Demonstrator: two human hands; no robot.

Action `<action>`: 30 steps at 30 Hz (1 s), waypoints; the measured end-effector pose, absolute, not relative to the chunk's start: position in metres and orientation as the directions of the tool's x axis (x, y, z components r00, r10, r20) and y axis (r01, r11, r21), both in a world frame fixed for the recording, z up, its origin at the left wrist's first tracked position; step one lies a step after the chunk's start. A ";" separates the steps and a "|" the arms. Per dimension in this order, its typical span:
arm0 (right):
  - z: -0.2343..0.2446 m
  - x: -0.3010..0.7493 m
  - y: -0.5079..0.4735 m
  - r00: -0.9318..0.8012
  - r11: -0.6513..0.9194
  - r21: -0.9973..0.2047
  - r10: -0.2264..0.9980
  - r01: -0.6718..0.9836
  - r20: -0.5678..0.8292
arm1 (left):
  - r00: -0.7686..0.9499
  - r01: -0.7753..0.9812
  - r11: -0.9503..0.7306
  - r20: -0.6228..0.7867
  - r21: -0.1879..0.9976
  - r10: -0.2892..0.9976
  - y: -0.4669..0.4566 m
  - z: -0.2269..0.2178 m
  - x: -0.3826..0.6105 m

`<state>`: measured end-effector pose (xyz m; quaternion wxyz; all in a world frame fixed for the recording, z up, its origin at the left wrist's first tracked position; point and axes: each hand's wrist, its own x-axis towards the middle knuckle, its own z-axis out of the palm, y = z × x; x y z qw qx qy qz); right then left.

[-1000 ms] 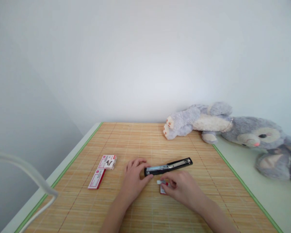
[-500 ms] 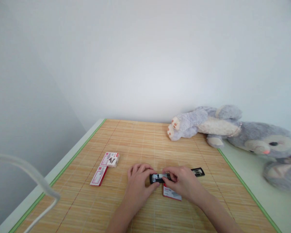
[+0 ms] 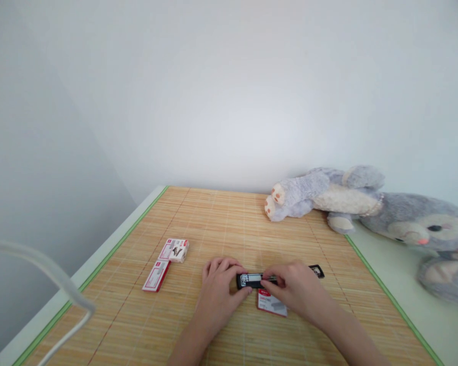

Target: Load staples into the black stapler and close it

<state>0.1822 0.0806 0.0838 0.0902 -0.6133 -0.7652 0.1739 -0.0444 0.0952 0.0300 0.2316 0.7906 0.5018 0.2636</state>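
A black stapler [image 3: 252, 280] lies opened out flat on the bamboo mat [image 3: 221, 218], its metal staple channel facing up. My left hand [image 3: 218, 287] holds its left end between thumb and fingers. My right hand [image 3: 294, 287] rests over the stapler's middle, fingertips pinched on the channel; whether staples are between them is hidden. An open red-and-white staple box [image 3: 272, 302] lies just below the stapler, partly under my right hand.
Two more red-and-white staple boxes [image 3: 174, 249] [image 3: 156, 275] lie to the left on the mat. A grey plush rabbit [image 3: 366, 203] lies at the back right along the white wall. A white cable [image 3: 41, 269] curves across the lower left.
My right hand has moved up from the staple box onto the stapler's channel. The left hand has kept its hold on the left end. The camera view has shifted slightly.
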 end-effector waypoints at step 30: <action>0.125 0.191 0.104 -0.418 0.242 -0.752 0.907 0.613 -0.049 | 0.368 0.664 -0.394 0.181 0.635 0.912 0.095 0.030 -0.044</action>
